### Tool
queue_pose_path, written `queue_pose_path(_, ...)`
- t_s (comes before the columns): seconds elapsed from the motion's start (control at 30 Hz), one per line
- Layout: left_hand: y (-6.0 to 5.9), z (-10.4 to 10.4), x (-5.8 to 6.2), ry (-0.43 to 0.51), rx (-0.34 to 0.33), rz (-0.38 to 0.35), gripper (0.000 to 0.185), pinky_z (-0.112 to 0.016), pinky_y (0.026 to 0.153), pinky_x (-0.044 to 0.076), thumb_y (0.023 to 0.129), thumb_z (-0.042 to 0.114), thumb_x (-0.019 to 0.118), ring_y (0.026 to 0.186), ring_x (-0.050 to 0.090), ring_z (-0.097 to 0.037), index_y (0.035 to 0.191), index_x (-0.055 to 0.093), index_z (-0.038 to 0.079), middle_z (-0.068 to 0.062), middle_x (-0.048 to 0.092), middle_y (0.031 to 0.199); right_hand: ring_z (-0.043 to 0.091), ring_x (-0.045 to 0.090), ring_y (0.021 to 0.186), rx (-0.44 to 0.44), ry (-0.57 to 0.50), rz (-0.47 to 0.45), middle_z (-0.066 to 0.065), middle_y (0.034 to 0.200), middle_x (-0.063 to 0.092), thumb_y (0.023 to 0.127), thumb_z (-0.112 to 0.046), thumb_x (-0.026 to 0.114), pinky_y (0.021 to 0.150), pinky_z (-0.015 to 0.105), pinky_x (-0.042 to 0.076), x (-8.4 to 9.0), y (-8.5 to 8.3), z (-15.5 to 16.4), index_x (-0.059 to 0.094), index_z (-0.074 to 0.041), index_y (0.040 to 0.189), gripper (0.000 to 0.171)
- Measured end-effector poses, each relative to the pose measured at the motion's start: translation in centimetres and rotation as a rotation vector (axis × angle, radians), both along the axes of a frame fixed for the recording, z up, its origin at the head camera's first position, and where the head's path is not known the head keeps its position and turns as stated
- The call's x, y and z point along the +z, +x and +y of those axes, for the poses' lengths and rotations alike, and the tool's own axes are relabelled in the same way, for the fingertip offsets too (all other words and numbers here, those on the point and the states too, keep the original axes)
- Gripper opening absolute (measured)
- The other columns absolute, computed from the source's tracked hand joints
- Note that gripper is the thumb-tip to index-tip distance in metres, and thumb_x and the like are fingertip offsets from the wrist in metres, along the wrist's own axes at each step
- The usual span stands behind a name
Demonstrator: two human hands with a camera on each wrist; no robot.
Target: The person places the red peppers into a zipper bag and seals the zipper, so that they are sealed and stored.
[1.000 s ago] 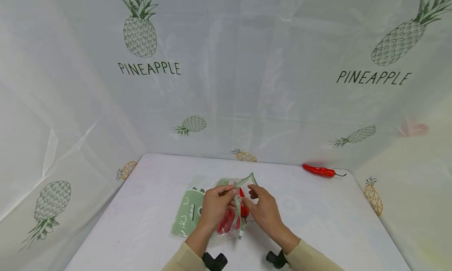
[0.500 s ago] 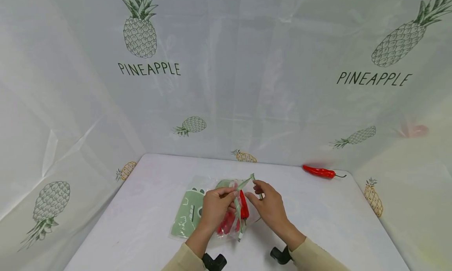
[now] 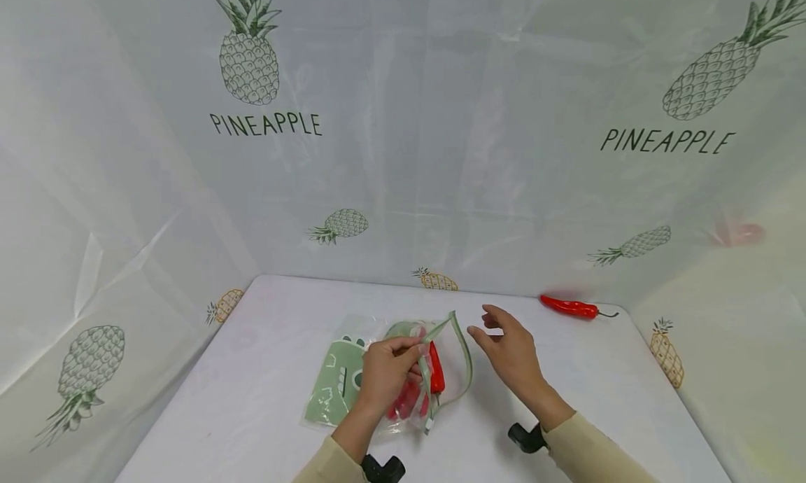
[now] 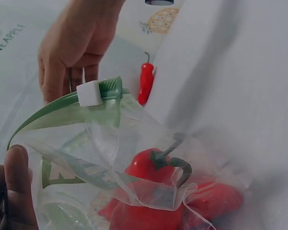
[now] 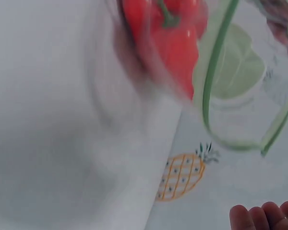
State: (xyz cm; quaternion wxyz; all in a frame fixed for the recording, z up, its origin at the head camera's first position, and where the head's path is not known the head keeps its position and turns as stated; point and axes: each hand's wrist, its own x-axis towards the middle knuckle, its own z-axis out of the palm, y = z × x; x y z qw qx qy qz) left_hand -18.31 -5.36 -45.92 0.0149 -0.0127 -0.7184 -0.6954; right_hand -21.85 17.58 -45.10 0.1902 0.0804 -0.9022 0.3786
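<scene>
A clear zip bag [image 3: 403, 371] with a green rim and green print lies on the white table [image 3: 252, 371]. Its mouth gapes toward the right. Red peppers [image 3: 434, 374] [image 4: 149, 172] [image 5: 173, 38] sit inside it. My left hand [image 3: 387, 371] pinches the near side of the rim [image 4: 62, 103], beside the white slider [image 4: 90, 93]. My right hand [image 3: 510, 350] hovers just right of the bag mouth, fingers relaxed and holding nothing. A loose red chili [image 3: 569, 305] [image 4: 145, 82] lies at the table's far right corner.
Pineapple-print plastic sheeting [image 3: 403, 154] walls in the table at the back and both sides. The table's front edge runs close to my forearms.
My right hand has let go of the bag rim and moved right and away. The bag mouth now hangs wider. My left hand has kept its pinch.
</scene>
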Motion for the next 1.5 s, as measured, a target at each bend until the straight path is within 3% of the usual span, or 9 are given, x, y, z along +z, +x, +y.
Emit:
queue_pose_path(0.73,0.2,0.1,0.0,-0.02,-0.006,0.001,0.018,-0.032,0.057,0.061,0.088,0.024,0.073,0.057,0.068,-0.022,0.104,0.076,0.015,-0.007,0.068,0.072,0.034,0.064,0.107,-0.107,0.091,-0.107,0.016,0.124,0.063,0.091,-0.044,0.066,0.085,0.049,0.059,-0.9,-2.1,5.8,0.049,-0.009,0.139,0.062)
queue_pose_path(1.17,0.2,0.1,-0.1,-0.034,-0.004,-0.015,0.018,-0.03,0.057,0.061,0.089,0.025,0.073,0.056,0.067,-0.019,0.104,0.076,0.015,-0.009,0.069,0.072,0.039,0.06,0.109,-0.124,0.201,-0.033,0.02,0.125,0.062,0.09,-0.036,0.07,0.085,0.056,0.056,-1.4,-3.1,9.5,0.048,-0.004,0.139,0.062)
queue_pose_path(1.5,0.0,0.1,-0.3,-0.023,-0.016,-0.034,0.018,-0.031,0.057,0.061,0.088,0.024,0.074,0.054,0.066,-0.017,0.103,0.076,0.015,-0.009,0.069,0.073,0.046,0.054,0.11,-0.147,0.268,-0.023,0.027,0.124,0.059,0.091,-0.041,0.067,0.088,0.065,0.047,-1.8,-4.1,13.0,0.05,0.001,0.134,0.062)
